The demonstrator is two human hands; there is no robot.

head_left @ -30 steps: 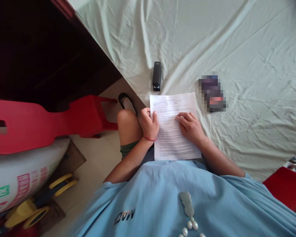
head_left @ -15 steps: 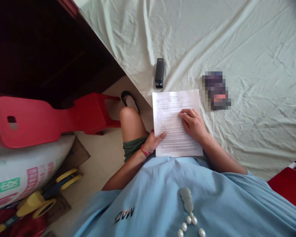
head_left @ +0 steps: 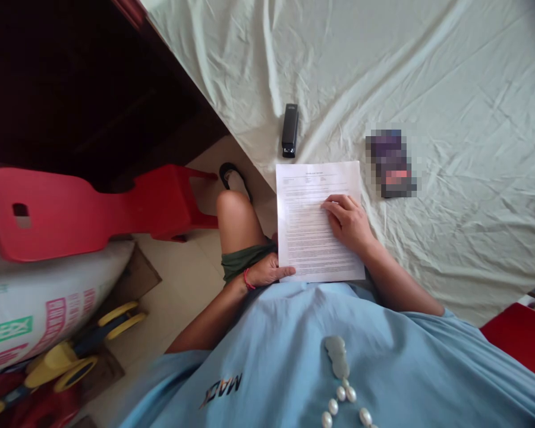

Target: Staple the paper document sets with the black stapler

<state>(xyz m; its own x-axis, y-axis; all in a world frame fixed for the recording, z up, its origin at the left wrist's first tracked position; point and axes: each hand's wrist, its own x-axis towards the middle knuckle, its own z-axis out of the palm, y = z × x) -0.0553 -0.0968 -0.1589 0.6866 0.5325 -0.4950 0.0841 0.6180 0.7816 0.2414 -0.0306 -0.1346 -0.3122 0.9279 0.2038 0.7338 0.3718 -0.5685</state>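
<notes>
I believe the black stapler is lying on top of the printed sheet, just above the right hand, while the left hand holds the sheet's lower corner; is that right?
Not quite. In the head view the stapler lies on the bed sheet beyond the printed sheet, apart from its top edge, not on it. The rest stands: the right hand rests on the page and the left hand holds the lower corner.
</notes>
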